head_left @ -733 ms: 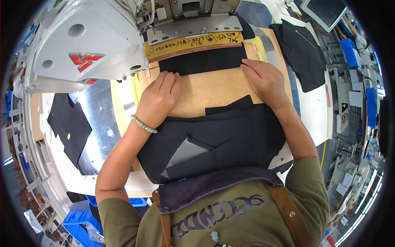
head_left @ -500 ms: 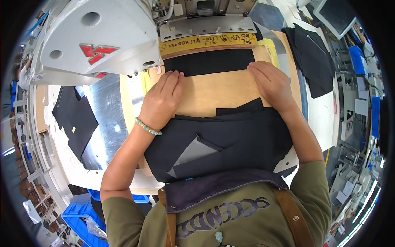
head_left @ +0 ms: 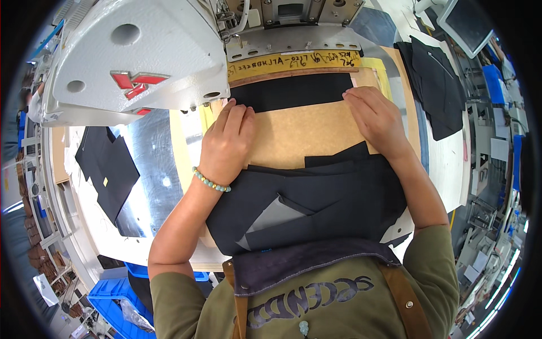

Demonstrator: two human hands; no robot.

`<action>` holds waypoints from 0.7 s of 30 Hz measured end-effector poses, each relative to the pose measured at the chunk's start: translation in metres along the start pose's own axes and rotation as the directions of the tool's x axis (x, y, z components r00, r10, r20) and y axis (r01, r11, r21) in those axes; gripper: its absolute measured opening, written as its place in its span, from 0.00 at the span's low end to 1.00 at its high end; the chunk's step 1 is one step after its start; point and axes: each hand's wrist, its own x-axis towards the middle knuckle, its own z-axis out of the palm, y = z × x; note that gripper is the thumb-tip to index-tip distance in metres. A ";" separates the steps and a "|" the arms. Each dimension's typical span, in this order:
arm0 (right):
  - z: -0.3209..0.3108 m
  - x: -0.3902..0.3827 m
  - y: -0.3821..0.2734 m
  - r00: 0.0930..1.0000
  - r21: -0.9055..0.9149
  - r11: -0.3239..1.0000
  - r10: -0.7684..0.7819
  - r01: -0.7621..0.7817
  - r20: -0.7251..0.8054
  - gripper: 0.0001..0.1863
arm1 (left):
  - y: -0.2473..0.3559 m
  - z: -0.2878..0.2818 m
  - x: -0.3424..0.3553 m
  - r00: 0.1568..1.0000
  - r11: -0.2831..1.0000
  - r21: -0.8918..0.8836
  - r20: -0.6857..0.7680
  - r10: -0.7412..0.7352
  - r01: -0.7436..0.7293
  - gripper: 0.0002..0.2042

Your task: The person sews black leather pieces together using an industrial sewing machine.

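Observation:
A flat black fabric strip (head_left: 296, 91) lies on a tan board (head_left: 307, 135), its far edge running under a yellow clamp plate (head_left: 293, 61) of a sewing machine. At the strip's near left corner, my left hand (head_left: 226, 138) has its fingers bent and close together on the cloth; a beaded bracelet circles that wrist. My right hand (head_left: 375, 118) pinches the strip's right edge between thumb and fingertips. Nearer my body, a pile of black fabric pieces (head_left: 316, 198), one showing a grey patch, lies over the board's near edge and against my apron.
The white machine head (head_left: 135, 51) overhangs just left of my left hand. Dark cut pieces lie on the left (head_left: 110, 169) and right (head_left: 435, 85) of the table. A screen (head_left: 466, 25) stands far right. Blue crates (head_left: 116, 302) sit below the left table edge.
The whole view has shifted slightly, so everything appears a little lower and further right. Both hands stay at the two sides of the black strip, with their grip looking much the same.

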 end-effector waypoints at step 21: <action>-0.001 -0.009 0.007 0.999 -0.126 0.991 -0.042 0.045 0.029 0.12 | 0.003 0.002 0.004 0.999 0.999 -0.018 -0.014 -0.038 0.038 0.09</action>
